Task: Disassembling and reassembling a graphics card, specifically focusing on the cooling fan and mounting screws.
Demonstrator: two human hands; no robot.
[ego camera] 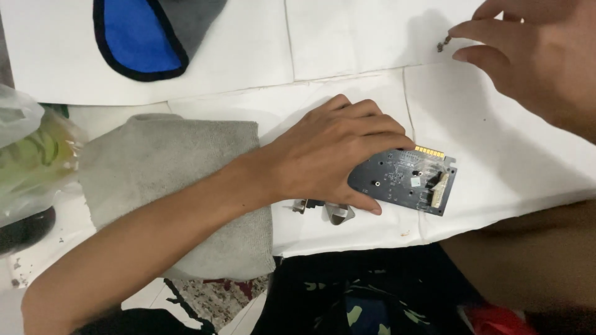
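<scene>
My left hand point(329, 155) lies flat over the left part of a dark circuit board point(413, 180), pressing it onto the white paper sheets point(347, 37). The board shows gold edge contacts on its upper right side and a pale connector. A metal bracket point(338, 213) sticks out under my palm at the board's lower left. At the upper right, my right hand point(534, 56) pinches a tiny dark screw-like piece point(443, 44) between thumb and forefinger, just above the paper.
A folded grey cloth point(167, 180) lies left of the board under my forearm. A blue and grey cloth point(155, 34) sits at the top left. A clear plastic bag with green contents point(31, 155) is at the left edge. Dark patterned fabric point(360, 298) fills the bottom.
</scene>
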